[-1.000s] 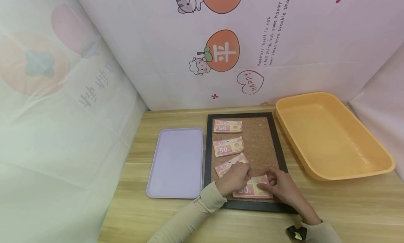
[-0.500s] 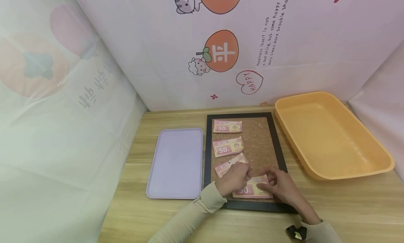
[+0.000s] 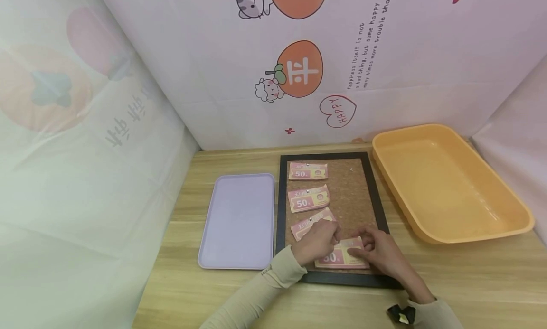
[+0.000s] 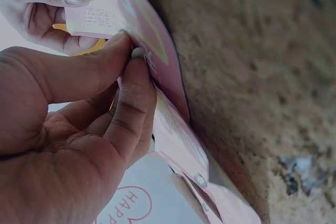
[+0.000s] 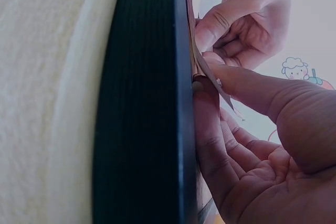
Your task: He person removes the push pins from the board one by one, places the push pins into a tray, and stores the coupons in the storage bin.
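A pink and yellow paper coupon (image 3: 335,259) marked 50 lies low on the black-framed cork board (image 3: 353,196). At its top edge my left hand (image 3: 317,242) presses thumb and index finger together against the paper (image 4: 167,69). It pinches what looks like a small pin, mostly hidden by the fingertips. My right hand (image 3: 381,253) pinches the coupon's right end, thumb on top. Higher on the board sit a top coupon (image 3: 301,173), a second coupon (image 3: 302,203) and a tilted third coupon (image 3: 302,228), partly behind my left hand. Each shows a small silver pin.
A lilac tray (image 3: 237,222) lies left of the board on the wooden table (image 3: 188,291). To the right stands a deep orange-yellow bin (image 3: 453,186), close to the board's frame. White printed cloth (image 3: 239,115) walls the back and sides.
The head view has shifted very slightly. Both hands and the coupon keep the same positions on the board.
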A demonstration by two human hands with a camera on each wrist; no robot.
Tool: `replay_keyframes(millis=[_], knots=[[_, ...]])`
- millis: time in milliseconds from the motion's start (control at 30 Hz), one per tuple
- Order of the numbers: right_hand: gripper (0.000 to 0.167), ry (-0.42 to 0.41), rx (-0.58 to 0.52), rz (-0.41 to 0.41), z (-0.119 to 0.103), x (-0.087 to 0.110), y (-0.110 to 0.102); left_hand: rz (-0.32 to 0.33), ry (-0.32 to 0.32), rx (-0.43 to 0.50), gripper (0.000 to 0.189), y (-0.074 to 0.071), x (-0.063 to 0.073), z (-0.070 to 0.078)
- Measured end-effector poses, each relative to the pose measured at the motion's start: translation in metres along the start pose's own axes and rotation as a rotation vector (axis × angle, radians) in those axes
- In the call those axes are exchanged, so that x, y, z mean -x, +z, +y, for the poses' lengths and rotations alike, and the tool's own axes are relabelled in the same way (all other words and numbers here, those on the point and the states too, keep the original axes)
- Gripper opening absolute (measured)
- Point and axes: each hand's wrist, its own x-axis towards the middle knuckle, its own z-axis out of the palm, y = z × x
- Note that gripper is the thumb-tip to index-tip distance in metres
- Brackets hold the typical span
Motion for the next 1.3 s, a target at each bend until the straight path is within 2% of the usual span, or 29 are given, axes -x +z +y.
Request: replay_keyframes(millis=[200, 367, 500, 633, 933, 1067, 1300], knots=[[0.042, 0.014, -0.008, -0.008, 0.001, -0.001, 0.0, -0.009, -0.009, 0.008, 0.026, 0.0, 0.0, 0.001], [0.043, 0.018, -0.014, -0.014, 0.001, -0.001, 0.0, -0.026, -0.014, 0.067, 0.028, -0.002, 0.001, 0.0], [0.043, 0.025, -0.014, -0.013, 0.0, -0.001, 0.001, 0.019, 0.017, 0.105, 0.029, -0.008, 0.004, -0.002], [0.045, 0.042, -0.02, -0.016, -0.001, -0.001, 0.001, 0.071, 0.049, 0.161, 0.021, -0.015, 0.008, -0.006], [0.045, 0.038, -0.011, -0.019, -0.001, 0.0, -0.001, 0.1, -0.069, 0.286, 0.015, -0.03, 0.018, -0.019], [0.043, 0.043, 0.003, -0.001, -0.001, 0.0, -0.002, 0.116, -0.087, 0.31, 0.008, -0.037, 0.024, -0.027], [0.05, 0.058, 0.021, -0.006, 0.0, -0.002, -0.008, 0.182, -0.115, 0.323, 0.012, -0.05, 0.036, -0.049]])
